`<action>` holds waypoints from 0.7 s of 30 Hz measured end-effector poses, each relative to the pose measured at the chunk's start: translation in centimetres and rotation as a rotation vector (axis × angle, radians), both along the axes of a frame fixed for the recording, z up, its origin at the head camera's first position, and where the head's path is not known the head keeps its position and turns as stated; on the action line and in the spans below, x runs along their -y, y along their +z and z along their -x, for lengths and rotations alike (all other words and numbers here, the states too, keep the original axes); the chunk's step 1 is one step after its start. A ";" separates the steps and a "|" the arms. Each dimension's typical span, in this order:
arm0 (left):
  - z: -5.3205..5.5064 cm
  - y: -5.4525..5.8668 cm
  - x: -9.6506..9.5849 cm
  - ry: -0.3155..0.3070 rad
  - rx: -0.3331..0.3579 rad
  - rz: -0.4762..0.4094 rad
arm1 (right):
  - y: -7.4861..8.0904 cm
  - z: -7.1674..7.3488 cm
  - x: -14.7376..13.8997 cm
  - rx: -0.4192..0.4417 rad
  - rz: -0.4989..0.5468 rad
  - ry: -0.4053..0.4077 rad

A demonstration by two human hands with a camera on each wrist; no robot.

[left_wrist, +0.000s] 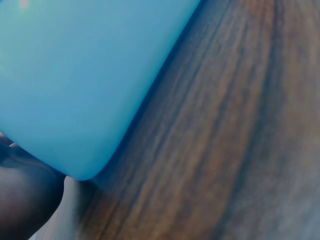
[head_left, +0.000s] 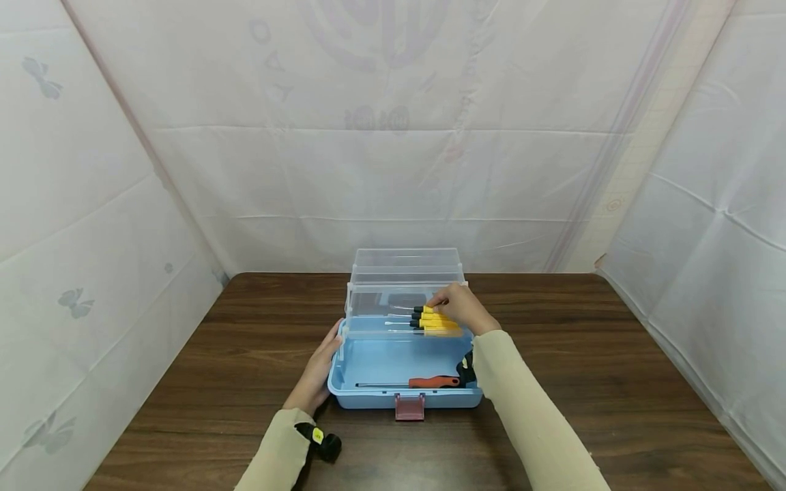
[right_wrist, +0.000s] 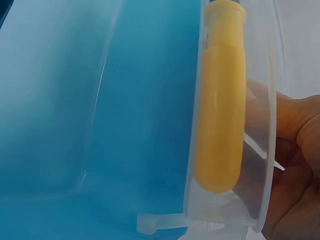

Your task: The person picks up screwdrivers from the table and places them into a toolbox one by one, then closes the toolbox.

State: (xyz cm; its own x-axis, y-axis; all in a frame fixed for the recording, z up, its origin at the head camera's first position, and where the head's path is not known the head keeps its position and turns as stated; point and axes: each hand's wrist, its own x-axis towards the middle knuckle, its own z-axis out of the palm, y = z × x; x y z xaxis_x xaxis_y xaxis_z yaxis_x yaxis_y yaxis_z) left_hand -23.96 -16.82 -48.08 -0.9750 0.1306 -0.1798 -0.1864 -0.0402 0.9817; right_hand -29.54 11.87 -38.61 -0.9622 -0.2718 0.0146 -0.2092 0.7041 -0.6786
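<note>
A light blue toolbox (head_left: 393, 399) stands with its clear lid raised and a clear tray (right_wrist: 235, 212) lifted above its base. Several yellow-handled screwdrivers (head_left: 439, 324) with black collars lie side by side in the tray. My right hand (head_left: 460, 307) reaches over the tray from the right and pinches the handle of the farthest screwdriver. Through the tray wall in the right wrist view, the nearest yellow handle (right_wrist: 220, 110) hides part of that hand. Against the toolbox's left side, my left hand (head_left: 319, 368) rests with its fingers fairly straight along the wall.
An orange-handled screwdriver (head_left: 432, 382) lies along the front inside the blue base. A pink latch (head_left: 409, 408) hangs at the front. Dark wooden table (head_left: 276, 341) surrounds the box, with white sheeting (head_left: 393, 170) behind and at both sides.
</note>
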 end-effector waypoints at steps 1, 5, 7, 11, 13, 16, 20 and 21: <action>0.0 0.0 0.0 0.000 0.000 0.000 | 0.0 0.0 0.0 -0.001 -0.001 0.001; 0.0 0.0 -0.1 0.003 0.005 0.002 | 0.1 -0.1 -0.1 0.000 -0.002 0.004; 0.0 0.1 -0.1 0.003 0.007 0.002 | 0.1 -0.1 -0.1 0.003 -0.001 0.003; 0.0 0.1 -0.1 0.004 0.011 -0.001 | 0.1 -0.1 -0.1 0.005 0.002 0.004; 0.1 0.0 -0.1 0.003 0.014 0.003 | 0.1 -0.1 -0.1 0.006 0.002 0.004; 0.0 0.0 -0.1 0.003 0.016 0.004 | 0.0 -0.1 -0.1 0.008 0.002 0.003; 0.0 -0.1 -0.1 0.001 0.008 -0.008 | 0.0 -0.1 -0.1 0.011 -0.003 0.000; 0.0 -0.1 -0.1 0.000 0.006 -0.011 | 0.0 -0.1 -0.1 0.010 -0.007 0.001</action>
State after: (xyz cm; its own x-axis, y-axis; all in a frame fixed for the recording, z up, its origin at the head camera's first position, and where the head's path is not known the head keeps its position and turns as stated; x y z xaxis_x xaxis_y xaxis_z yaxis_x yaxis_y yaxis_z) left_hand -24.00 -16.76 -48.22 -0.9740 0.1321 -0.1840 -0.1920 -0.0506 0.9801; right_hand -29.49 11.95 -38.65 -0.9620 -0.2732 0.0035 -0.2037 0.7084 -0.6758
